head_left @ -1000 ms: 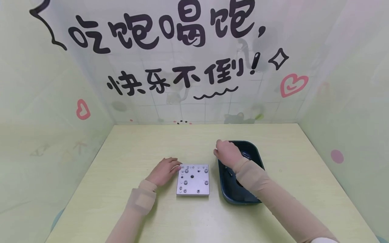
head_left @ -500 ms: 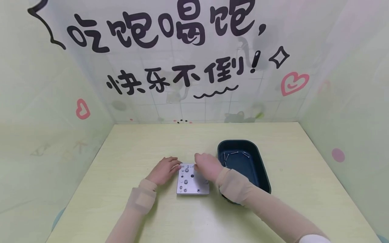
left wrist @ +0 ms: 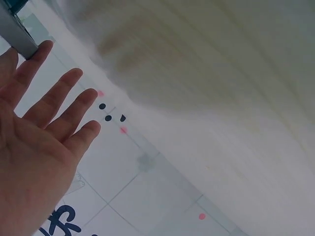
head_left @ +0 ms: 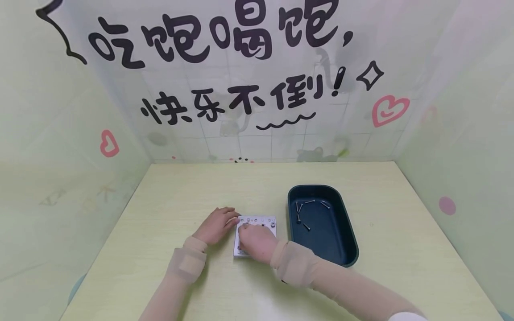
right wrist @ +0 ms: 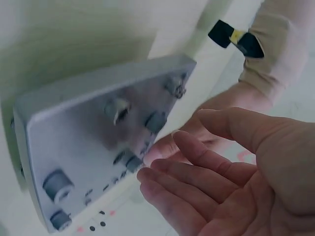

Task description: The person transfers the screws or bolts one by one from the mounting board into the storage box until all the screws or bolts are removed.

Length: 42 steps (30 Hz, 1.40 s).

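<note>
A square grey metal plate (head_left: pixel 270 232) lies on the table, with several socket-head screws (right wrist: pixel 58 186) standing in its holes. My left hand (head_left: pixel 216 226) is at the plate's far left corner; its thumb and index finger touch the edge, while the other fingers stretch out straight, as the left wrist view (left wrist: pixel 34 142) shows. Over the left part of the plate is my right hand (head_left: pixel 257 243). Its fingers (right wrist: pixel 192 177) are loosely bent and the thumb is apart from them, with nothing visible between. The fingertips are close to one screw head (right wrist: pixel 132 161); contact is unclear.
Right of the plate stands a dark blue tray (head_left: pixel 331 240) with several loose screws (head_left: pixel 299 218) in its left and far parts. My right forearm crosses the tray's near left corner. A printed cloth (head_left: pixel 257 147) walls the table's back and sides.
My right hand has moved left from above the tray, past the plate's far right part, to the plate's left part. The screws in the tray are now uncovered. My left hand stays put.
</note>
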### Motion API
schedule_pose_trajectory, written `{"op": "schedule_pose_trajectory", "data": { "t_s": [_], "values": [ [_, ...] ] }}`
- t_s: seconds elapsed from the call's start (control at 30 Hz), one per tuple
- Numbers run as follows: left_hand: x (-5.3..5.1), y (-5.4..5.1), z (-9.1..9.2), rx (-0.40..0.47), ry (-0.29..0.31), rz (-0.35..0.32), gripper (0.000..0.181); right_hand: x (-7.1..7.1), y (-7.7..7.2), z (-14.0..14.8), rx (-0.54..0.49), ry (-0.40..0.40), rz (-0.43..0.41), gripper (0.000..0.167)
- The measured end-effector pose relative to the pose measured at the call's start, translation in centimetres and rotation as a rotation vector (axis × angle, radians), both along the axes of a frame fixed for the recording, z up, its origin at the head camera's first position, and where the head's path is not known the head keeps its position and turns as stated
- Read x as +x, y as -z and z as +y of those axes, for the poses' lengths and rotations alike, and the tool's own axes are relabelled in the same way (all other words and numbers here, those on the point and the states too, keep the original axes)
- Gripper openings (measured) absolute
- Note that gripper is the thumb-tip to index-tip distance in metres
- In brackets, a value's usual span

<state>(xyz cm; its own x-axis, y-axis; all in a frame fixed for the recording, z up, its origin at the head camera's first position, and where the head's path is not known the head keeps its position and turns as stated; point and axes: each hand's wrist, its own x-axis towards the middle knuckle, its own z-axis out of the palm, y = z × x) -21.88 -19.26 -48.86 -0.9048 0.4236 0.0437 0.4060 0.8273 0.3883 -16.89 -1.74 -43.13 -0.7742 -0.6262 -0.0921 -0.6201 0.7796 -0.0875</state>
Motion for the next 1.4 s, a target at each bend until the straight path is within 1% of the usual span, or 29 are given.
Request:
{"op": "schedule_pose_trajectory", "data": {
  "t_s": [0.17, 0.4, 0.63, 0.8, 1.13, 1.27, 1.4],
  "values": [
    [-0.1, 0.0, 0.0, 0.008, 0.005, 0.006, 0.033, 0.5, 0.9, -0.7, 0.064, -0.007, 0.04, 0.036],
    [-0.2, -0.1, 0.0, 0.007, 0.006, -0.002, 0.033, 0.8, 1.3, -1.1, 0.093, 0.002, 0.062, 0.033],
    [-0.2, 0.0, -0.1, 0.007, 0.012, -0.005, 0.034, 1.1, 1.5, -1.4, 0.106, 0.004, 0.061, 0.035],
    [-0.2, 0.2, -0.1, 0.01, 0.006, -0.015, 0.034, 1.1, 1.7, -1.4, 0.119, -0.001, 0.069, 0.036],
    [-0.2, 0.2, -0.1, 0.016, -0.001, -0.015, 0.034, 1.0, 1.9, -1.5, 0.116, -0.031, 0.11, 0.033],
    [-0.3, 0.2, -0.1, 0.015, -0.002, -0.013, 0.033, 1.1, 1.9, -1.5, 0.118, -0.045, 0.131, 0.034],
    [-0.3, 0.3, -0.1, 0.016, 0.0, -0.014, 0.033, 1.1, 1.9, -1.4, 0.129, -0.056, 0.132, 0.036]
  ]
}}
